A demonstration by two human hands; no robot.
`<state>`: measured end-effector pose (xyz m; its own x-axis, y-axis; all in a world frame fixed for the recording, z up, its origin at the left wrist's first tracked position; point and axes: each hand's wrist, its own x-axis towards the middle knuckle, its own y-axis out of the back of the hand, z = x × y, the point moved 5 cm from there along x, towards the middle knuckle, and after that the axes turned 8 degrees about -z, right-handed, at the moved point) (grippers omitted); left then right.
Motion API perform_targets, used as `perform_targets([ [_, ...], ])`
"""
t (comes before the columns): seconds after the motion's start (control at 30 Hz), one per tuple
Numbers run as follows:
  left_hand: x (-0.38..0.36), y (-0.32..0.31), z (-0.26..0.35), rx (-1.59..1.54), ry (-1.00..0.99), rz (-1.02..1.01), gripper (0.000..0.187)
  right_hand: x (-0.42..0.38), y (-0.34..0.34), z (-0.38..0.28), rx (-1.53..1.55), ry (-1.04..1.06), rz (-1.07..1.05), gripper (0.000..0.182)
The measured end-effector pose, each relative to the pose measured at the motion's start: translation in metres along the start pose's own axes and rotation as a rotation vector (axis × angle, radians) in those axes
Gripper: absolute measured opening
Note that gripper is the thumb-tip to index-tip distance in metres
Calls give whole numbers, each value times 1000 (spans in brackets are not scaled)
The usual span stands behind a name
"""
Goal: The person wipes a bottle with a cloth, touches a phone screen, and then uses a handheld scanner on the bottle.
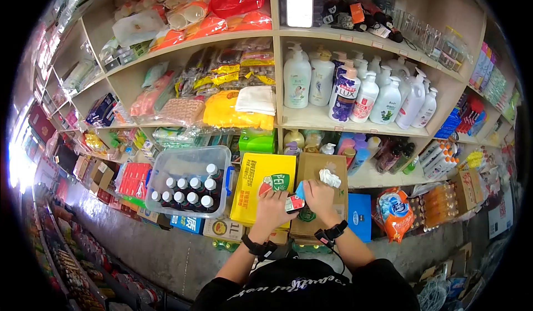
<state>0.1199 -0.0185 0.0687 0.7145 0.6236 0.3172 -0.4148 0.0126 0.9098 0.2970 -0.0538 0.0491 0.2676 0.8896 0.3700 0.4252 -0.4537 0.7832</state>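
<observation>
My left hand (pixel 272 209) is closed around a small dark object with a red-and-white label (pixel 295 202), perhaps a bottle; the fingers hide part of it. Right beside it, my right hand (pixel 321 201) pinches a light-blue cloth (pixel 300 191) against or close to the labelled object. Under the hands are a yellow carton (pixel 251 186) with green and red print and a brown cardboard box (pixel 311 162). A crumpled white tissue (pixel 330 178) lies on the brown box, just beyond my right hand. To the left, a clear plastic bin (pixel 161 164) holds several dark bottles (pixel 193 197) with pale caps.
Shelves ahead carry pump bottles (pixel 345 93), a folded white towel (pixel 255 100) over yellow packs, and a lit phone (pixel 299 3) standing upright. An orange detergent bag (pixel 395 214) and packed orange bottles (pixel 441 204) stand at right. Goods line the lower left.
</observation>
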Motion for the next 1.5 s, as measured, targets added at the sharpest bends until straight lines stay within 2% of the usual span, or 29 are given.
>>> perform_targets([
  [0.1, 0, 2, 1, 24, 2, 9, 64, -8, -2, 18, 58, -163, 0, 40],
  [0.2, -3, -1, -1, 20, 16, 58, 62, -27, -26, 58, 656, -347, 86, 46],
  [0.3, -7, -2, -6, -5, 21, 63, 62, -44, -47, 79, 1008, -411, -3, 49],
  [0.4, -7, 3, -7, 0, -14, 37, 64, -56, -30, 61, 865, -396, -64, 48],
  [0.43, -7, 4, -6, 7, -32, 23, 65, -53, -7, 39, 774, -363, -33, 43],
  [0.53, -10, 7, -3, 23, -36, 67, 67, -47, 12, 20, 321, -429, -158, 31],
  [0.63, -13, 8, -2, 47, 10, 81, 70, -41, 23, 1, 220, -341, -112, 26],
  [0.73, -16, 8, -3, 44, 37, 81, 70, -36, 25, -16, 71, 152, 184, 25],
  [0.83, -16, 4, -5, 18, 49, 95, 67, -37, 22, -37, 115, 360, 147, 25],
  [1.0, -15, 8, -6, 11, 41, 113, 65, -17, 22, -43, 152, 340, -71, 20],
  [1.13, -15, 8, -1, 13, 26, 110, 64, 1, 10, -29, 16, 280, -233, 33],
  [1.23, -17, 12, 1, 48, 33, 145, 64, 5, 2, -31, -118, 187, -279, 40],
  [1.33, -16, 13, -2, 21, 44, 157, 66, 3, -4, -24, -92, 163, -203, 35],
  [1.43, -10, 9, -12, -22, 106, 59, 69, -4, -1, -22, -52, 280, -98, 22],
  [1.5, -6, 10, -18, -75, 108, -16, 70, -16, -1, -22, -9, 378, 63, 16],
])
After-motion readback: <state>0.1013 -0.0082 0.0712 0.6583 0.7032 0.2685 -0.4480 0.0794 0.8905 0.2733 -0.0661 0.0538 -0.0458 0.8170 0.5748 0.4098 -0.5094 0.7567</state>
